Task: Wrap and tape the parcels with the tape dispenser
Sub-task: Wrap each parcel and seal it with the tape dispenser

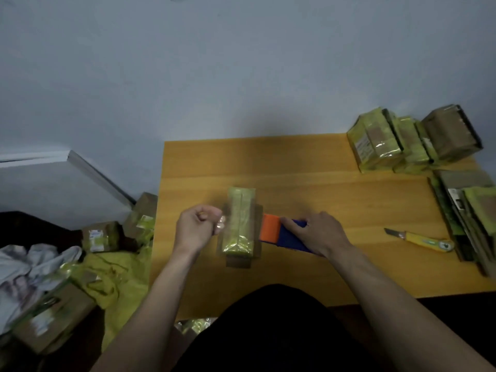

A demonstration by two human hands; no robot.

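Parcel (240, 224) mid worktop (308, 162), long axis 12–6. Right hand (318, 233) wrapped round blue handle of tape dispenser (281, 232), orange head touching parcel's 3 o'clock side. Left hand (197, 226) at parcel's 9 o'clock, fingers curled, seemingly pinching tape end; film barely visible. Likely step: strip across parcel. Keep tape taut, dispenser low, left anchoring end, then press down. Utility knife (421, 238) further out at 3 o'clock.

You sit in makeshift home packing corner: small wooden table (308, 162) against bare wall (241, 63), wrapped parcels (410, 140) stacked, more boxes (102, 237) and crumpled cloth (32, 267) on floor.
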